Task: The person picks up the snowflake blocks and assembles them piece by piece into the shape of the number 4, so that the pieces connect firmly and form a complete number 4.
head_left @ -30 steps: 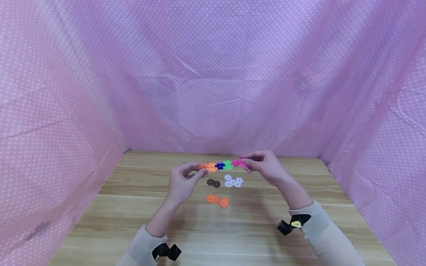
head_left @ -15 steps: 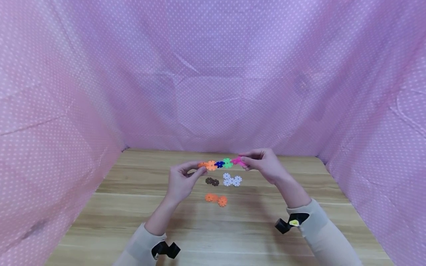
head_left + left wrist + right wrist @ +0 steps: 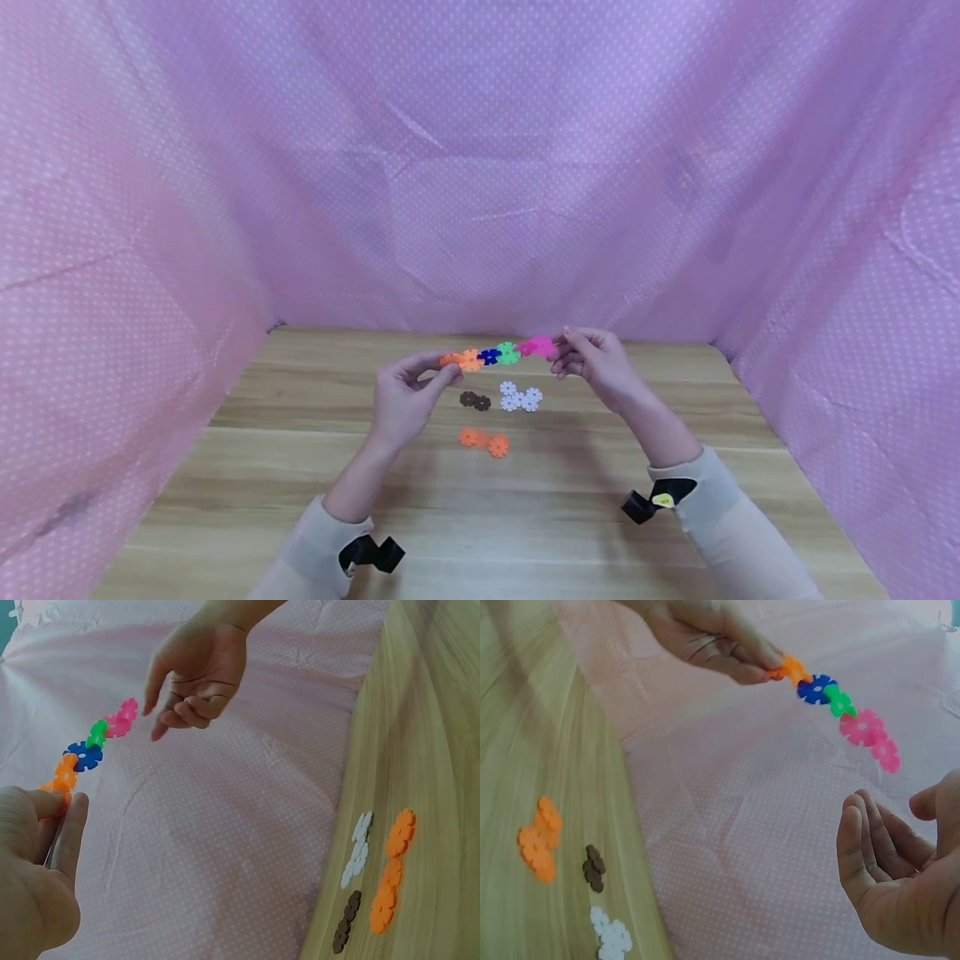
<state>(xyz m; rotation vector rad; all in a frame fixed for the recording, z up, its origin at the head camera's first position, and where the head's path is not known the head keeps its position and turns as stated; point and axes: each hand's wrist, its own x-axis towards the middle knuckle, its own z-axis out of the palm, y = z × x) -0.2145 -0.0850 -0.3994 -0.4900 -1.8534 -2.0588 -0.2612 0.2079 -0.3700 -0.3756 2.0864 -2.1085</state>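
Observation:
A chain of interlocked plastic snowflake discs [image 3: 507, 352] hangs in the air above the table, running orange, blue, green and pink. My left hand [image 3: 403, 398] pinches its orange end between thumb and fingers. The pink end [image 3: 865, 727] is free in the right wrist view, with a gap to my right hand [image 3: 907, 870]. That hand's fingers are loosely bent with nothing between them. Below on the table lie joined orange discs [image 3: 483, 441], a dark brown pair [image 3: 475, 401] and a cluster of white discs [image 3: 521, 397].
The wooden table [image 3: 480, 517] carries the loose disc pieces in its middle. Pink dotted cloth [image 3: 480, 192] rises behind it and along both sides. Each sleeved forearm has a black wrist camera, such as the left one [image 3: 372, 552].
My right hand has let go of the pink end and drawn slightly away. My left hand keeps its pinch on the orange end, and the chain sits a little higher in view.

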